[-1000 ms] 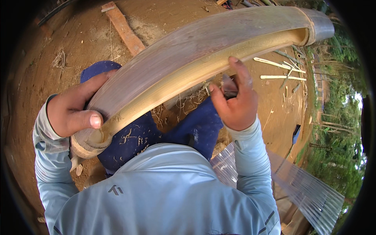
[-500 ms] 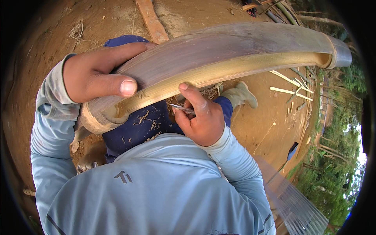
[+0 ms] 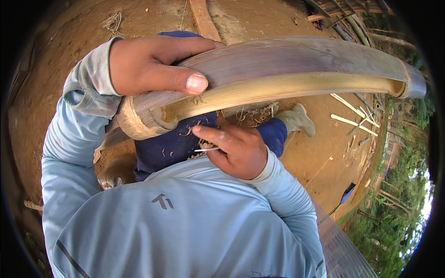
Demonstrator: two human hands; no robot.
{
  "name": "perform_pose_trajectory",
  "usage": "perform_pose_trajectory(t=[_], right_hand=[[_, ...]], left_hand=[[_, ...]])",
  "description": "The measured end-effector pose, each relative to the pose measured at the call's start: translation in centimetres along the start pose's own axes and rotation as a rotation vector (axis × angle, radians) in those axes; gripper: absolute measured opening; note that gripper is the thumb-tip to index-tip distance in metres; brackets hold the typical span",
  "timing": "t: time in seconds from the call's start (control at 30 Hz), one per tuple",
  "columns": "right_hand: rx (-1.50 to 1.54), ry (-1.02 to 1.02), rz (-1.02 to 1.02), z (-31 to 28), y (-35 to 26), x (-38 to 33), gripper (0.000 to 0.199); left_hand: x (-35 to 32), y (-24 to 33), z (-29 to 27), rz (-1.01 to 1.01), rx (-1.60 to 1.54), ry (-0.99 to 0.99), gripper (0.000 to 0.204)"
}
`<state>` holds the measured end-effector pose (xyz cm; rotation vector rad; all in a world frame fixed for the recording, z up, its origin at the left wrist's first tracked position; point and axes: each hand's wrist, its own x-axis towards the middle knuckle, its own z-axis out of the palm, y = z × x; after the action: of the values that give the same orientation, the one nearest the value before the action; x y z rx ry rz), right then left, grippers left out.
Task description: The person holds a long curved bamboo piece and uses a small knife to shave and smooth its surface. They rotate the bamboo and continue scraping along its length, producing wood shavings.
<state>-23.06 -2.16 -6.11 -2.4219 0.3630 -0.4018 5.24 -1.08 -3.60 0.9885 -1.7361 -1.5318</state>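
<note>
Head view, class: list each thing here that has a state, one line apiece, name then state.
Split bamboo pole: held across the lap, hollow side facing the person.
Left hand: gripping the pole near its cut end.
Right hand: closed on a thin pale sliver.
Bamboo strips: lying loose on the dirt ground.

A split length of bamboo [image 3: 287, 69] lies across the lap, its near cut end [image 3: 139, 123] low at the left and its far end up at the right. The outer skin is grey-brown and smooth; the cut edge shows pale yellow. A thin pale sliver [image 3: 206, 149] sits pinched just below it, pointing left.
</note>
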Motion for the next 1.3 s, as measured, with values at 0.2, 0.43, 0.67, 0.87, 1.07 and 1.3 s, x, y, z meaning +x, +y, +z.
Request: perform_pose_trajectory(t=[0.2, 0.43, 0.67, 0.87, 1.07, 1.3], right_hand=[[0.007, -0.012, 0.142, -1.6, -1.7, 2.0, 0.063], [-0.029, -0.118, 0.202, -1.6, -2.0, 4.2, 0.058], [0.050, 0.108, 0.135, -0.4, -2.3, 5.1, 0.045], [0.276, 0.167, 0.378, 1.5, -2.7, 2.2, 0.021], [0.575, 0.290, 0.420, 2.4, -2.4, 2.5, 0.006], [0.420, 0.378, 0.001, 1.9, 2.5, -1.5, 0.003]], left_hand=[[0.1, -0.1, -0.1, 0.032, -0.015, -0.014, 0.088], [0.0, 0.2, 0.0, 0.025, -0.020, -0.009, 0.082], [0.1, 0.9, -1.0, -0.014, -0.100, -0.090, 0.075], [-0.3, -0.6, 0.4, 0.110, -0.042, -0.083, 0.085], [-0.9, -0.2, 0.4, 0.121, 0.024, -0.074, 0.099], [-0.5, -1.0, -0.1, 0.081, -0.001, -0.076, 0.101]])
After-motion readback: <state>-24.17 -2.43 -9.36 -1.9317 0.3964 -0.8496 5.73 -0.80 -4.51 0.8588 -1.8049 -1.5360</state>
